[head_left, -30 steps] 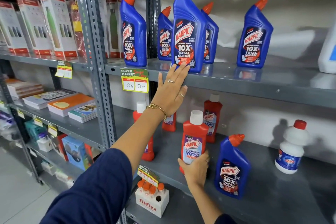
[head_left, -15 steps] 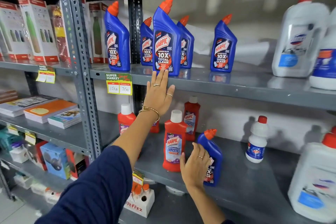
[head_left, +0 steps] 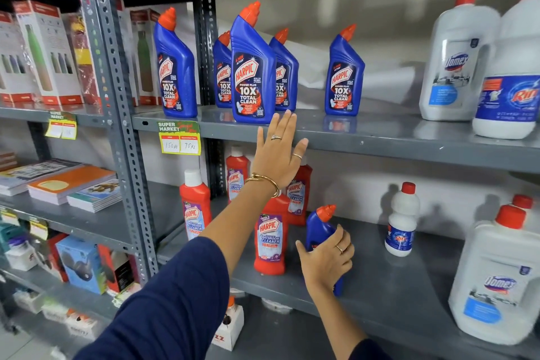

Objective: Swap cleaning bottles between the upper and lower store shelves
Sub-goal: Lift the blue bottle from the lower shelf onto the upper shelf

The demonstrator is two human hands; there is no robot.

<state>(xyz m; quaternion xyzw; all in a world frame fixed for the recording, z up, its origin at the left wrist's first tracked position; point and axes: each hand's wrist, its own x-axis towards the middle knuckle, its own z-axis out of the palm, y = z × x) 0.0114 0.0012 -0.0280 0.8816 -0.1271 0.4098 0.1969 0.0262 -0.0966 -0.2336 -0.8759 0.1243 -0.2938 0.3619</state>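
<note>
While gripped low in the frame, blue bottle (head_left: 320,228): upright on lower shelf (head_left: 388,280), centre-right, orange cap tilted right, just right of the red cleaners.
Right hand (head_left: 325,261): fingers curled around the blue bottle's body, closed on it.
Left hand (head_left: 277,152): flat and spread, gripping nothing, palm toward the upper shelf (head_left: 380,140) edge, fingertips just beside the base of the front blue bottle (head_left: 252,67).
Upper row: four more blue bottles, one at left (head_left: 175,67), two behind the front one, one at right (head_left: 344,73).
Red cleaners (head_left: 270,238): four upright on lower shelf, partly hidden by the left forearm.
White bottles (head_left: 458,58): large ones far right on both shelves; small white bottle (head_left: 401,221) right of centre, lower shelf.
Price tag (head_left: 179,137): yellow, clipped on upper shelf edge, left of centre.
</note>
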